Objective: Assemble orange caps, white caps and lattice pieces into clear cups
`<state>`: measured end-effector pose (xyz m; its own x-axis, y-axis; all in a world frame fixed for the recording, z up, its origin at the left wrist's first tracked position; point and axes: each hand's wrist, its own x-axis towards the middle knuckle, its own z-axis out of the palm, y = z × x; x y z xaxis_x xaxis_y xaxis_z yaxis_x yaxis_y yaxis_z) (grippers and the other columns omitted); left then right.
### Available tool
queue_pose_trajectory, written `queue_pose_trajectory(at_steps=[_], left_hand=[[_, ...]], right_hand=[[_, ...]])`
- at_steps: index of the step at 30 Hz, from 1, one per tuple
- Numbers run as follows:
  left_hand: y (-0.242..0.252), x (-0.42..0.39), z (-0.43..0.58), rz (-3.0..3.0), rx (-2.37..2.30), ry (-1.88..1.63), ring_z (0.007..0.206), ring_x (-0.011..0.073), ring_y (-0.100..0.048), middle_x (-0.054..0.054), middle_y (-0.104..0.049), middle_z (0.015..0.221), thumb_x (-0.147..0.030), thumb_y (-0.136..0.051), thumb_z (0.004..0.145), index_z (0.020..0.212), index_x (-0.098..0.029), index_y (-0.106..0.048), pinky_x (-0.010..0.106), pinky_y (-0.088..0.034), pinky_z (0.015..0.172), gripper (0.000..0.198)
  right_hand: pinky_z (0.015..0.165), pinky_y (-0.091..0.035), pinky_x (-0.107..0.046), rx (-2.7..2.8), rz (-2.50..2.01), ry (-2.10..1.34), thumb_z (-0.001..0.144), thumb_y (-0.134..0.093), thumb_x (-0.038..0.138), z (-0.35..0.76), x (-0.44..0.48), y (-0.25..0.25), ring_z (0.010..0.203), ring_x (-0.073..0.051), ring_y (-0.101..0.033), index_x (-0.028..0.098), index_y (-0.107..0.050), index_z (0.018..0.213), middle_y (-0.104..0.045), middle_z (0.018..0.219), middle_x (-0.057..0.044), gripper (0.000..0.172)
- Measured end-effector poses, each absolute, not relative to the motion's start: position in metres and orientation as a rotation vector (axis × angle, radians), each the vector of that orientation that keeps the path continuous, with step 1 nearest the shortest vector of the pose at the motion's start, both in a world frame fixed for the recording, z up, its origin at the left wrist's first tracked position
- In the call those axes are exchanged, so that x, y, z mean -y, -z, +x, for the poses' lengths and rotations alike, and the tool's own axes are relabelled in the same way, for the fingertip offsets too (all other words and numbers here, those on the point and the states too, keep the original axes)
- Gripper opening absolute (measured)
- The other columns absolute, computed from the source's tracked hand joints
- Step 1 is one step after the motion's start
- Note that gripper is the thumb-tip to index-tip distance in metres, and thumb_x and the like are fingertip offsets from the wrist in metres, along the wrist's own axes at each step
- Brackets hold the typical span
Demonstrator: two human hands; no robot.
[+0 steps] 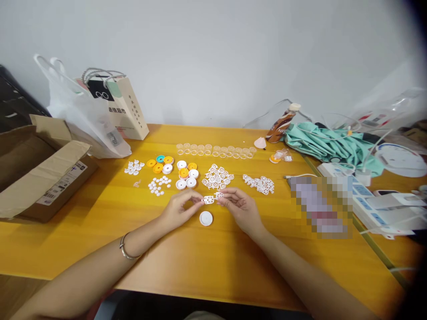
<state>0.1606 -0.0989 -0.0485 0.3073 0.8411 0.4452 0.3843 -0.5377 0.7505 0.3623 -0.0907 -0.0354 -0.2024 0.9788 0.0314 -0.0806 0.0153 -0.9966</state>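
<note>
At the far left of the table [187,266] we have an open cardboard box [43,173], with a white plastic bag [86,120] behind it and a paper bag [128,111] beside that, near the wall. Next to the right come a heap of small white parts [134,167], then a scatter of white discs [159,185], and behind and beside these two clusters of round cases, the first [160,164] yellow, teal and white, the second [187,174] yellow and white. Our left hand [180,207], a bracelet [122,246] on its wrist, pinches a white openwork piece [208,200] between thumb and fingertips, above a white round dish [206,218] near the table's middle. Well behind runs a row of clear cups [215,151]. Our right hand [242,209] has thumb and fingers closed on a second white piece [219,195], just beside the first; we cannot tell whether the two are joined. Behind it lies a pile of openwork parts [217,177], and farther right another pile [262,184]. Beyond stand a pink cone [260,142] and a tilted bottle [282,124], then a pixelated object [318,206], teal fabric [333,144] and a power strip [370,204].
</note>
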Motion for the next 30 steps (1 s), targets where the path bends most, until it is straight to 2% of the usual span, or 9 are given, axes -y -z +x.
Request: queue_pose_trajectory(at_steps=[11,20,25,30], left_hand=[[0.05,0.1,0.162,2.096,-1.043,-1.212,0.074,0.0129,-0.062,0.005,-0.066,0.08,-0.021,-0.057,0.083,0.087,-0.014,-0.061,0.025,-0.051,0.07,0.009],[0.048,0.103,0.165,2.123,-0.974,-1.253,0.074,0.013,-0.062,0.006,-0.067,0.081,-0.016,-0.058,0.082,0.087,-0.015,-0.061,0.025,-0.051,0.069,0.006],[0.049,0.104,0.166,2.101,-0.987,-1.242,0.074,0.0133,-0.062,0.006,-0.067,0.081,-0.017,-0.058,0.082,0.086,-0.015,-0.061,0.026,-0.051,0.07,0.006],[0.051,0.103,0.165,2.055,-1.03,-1.214,0.073,0.0129,-0.062,0.005,-0.067,0.08,-0.019,-0.058,0.082,0.085,-0.015,-0.062,0.025,-0.051,0.07,0.007]], right_hand=[[0.078,-0.048,-0.029,1.193,-0.984,-1.526,0.064,-0.073,0.029,0.349,0.098,0.039,0.072,-0.012,-0.06,0.022,-0.068,0.078,-0.067,0.076,0.001,0.017],[0.082,-0.048,-0.033,1.031,-1.001,-1.5,0.065,-0.073,0.03,0.338,0.105,0.047,0.078,-0.014,-0.061,0.022,-0.066,0.078,-0.067,0.082,0.0,0.016],[0.076,-0.049,-0.029,1.238,-0.975,-1.345,0.072,-0.067,0.029,0.34,0.103,0.051,0.077,-0.012,-0.059,0.026,-0.068,0.09,-0.062,0.083,0.0,0.018],[0.072,-0.049,-0.028,1.532,-0.936,-1.19,0.075,-0.065,0.028,0.351,0.096,0.046,0.074,-0.013,-0.058,0.028,-0.071,0.086,-0.06,0.078,-0.001,0.013]])
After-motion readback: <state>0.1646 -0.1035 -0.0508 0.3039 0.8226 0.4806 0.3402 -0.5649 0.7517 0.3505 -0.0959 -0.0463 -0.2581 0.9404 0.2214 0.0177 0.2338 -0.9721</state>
